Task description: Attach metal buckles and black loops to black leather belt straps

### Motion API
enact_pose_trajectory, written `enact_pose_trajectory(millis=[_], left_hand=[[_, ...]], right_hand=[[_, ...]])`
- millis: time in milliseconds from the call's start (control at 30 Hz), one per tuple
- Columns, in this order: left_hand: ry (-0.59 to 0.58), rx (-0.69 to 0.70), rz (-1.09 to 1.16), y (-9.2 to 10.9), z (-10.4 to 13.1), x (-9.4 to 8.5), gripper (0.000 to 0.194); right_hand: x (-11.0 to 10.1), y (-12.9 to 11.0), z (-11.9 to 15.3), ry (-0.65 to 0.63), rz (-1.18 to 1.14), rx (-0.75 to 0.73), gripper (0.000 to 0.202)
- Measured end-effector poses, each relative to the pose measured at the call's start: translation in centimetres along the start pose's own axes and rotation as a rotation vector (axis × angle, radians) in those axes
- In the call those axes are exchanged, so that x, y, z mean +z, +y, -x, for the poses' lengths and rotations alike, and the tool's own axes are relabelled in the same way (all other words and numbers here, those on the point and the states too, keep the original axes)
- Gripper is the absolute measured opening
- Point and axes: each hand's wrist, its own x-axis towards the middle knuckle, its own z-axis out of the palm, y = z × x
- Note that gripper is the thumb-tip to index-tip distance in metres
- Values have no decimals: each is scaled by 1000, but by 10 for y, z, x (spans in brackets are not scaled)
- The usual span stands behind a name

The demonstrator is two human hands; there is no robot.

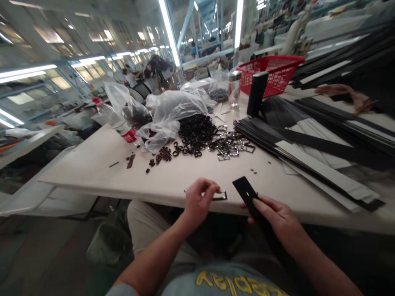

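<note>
My left hand (200, 198) pinches a rectangular metal buckle (222, 196) just above the table's front edge. To its right, my right hand (274, 211) is closed round a black belt strap (247, 189). A small slot shows near the strap's squared end, and its length runs down toward my lap. The buckle and the strap end are apart. Beyond my hands lie a heap of metal buckles (230, 146), a pile of black rings (197, 131) and a scatter of small brown pieces (163, 155).
Stacked black and white straps (308, 139) cover the right of the table (92, 168). Farther back stand a red basket (282, 78), a black cylinder (257, 94) and a clear jar (234, 88). Plastic bags (175, 107) and a red-labelled cup (127, 133) sit at the back left.
</note>
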Motion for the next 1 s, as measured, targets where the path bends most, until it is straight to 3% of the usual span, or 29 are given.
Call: enact_pose_trajectory(millis=[100, 200, 467, 633, 867, 1000], left_hand=[[115, -194, 244, -5, -6, 7, 27], [102, -281, 351, -5, -6, 13, 31], [-35, -301, 269, 0, 3, 8, 27], [-171, -379, 216, -2, 15, 18, 27], [-30, -308, 147, -7, 13, 19, 18], [-66, -338, 177, -5, 13, 22, 19]], right_hand=[[5, -2, 10, -84, 269, -152, 36], [14, 0, 15, -120, 434, -198, 31], [19, 5, 9, -16, 420, -198, 29], [25, 4, 3, 13, 389, -227, 28], [16, 1, 6, -87, 449, -259, 28], [16, 1, 10, -82, 431, -294, 26]])
